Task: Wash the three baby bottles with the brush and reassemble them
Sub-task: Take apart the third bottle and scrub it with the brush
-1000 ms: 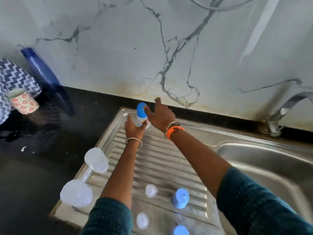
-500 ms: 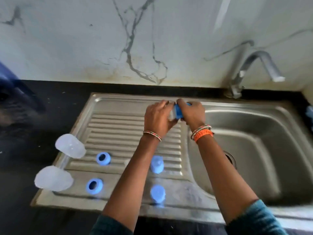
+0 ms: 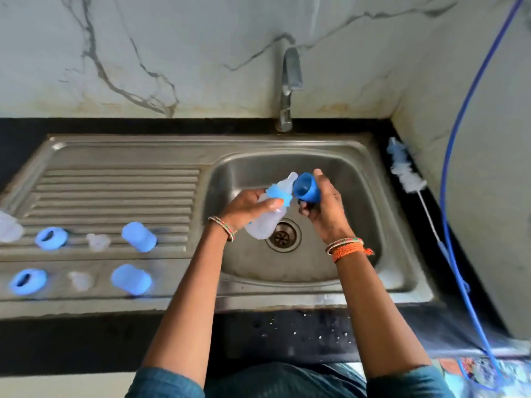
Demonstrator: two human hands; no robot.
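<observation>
Over the sink basin [image 3: 356, 179], my left hand [image 3: 247, 206] grips a clear baby bottle [image 3: 265, 224] with its blue ring and teat still on, tilted up to the right. My right hand [image 3: 323, 208] holds the bottle's blue cap [image 3: 306, 188], pulled just clear of the teat. On the ribbed drainboard [image 3: 115, 185] lie two blue caps [image 3: 138, 237], two blue rings [image 3: 51, 238] and two clear teats [image 3: 97, 242]. The edge of another clear bottle [image 3: 8, 229] shows at far left. The bottle brush [image 3: 406, 175] lies on the counter right of the sink.
The tap [image 3: 288, 87] stands behind the basin, with no water running. A blue hose [image 3: 448, 196] hangs down the right wall. The drain [image 3: 283, 237] sits in the basin's middle. Black counter surrounds the sink, wet with droplets in front.
Both hands carried the capped bottle from the drainboard's back corner to above the basin. The right hand has pulled the blue cap off the bottle. My view swung right.
</observation>
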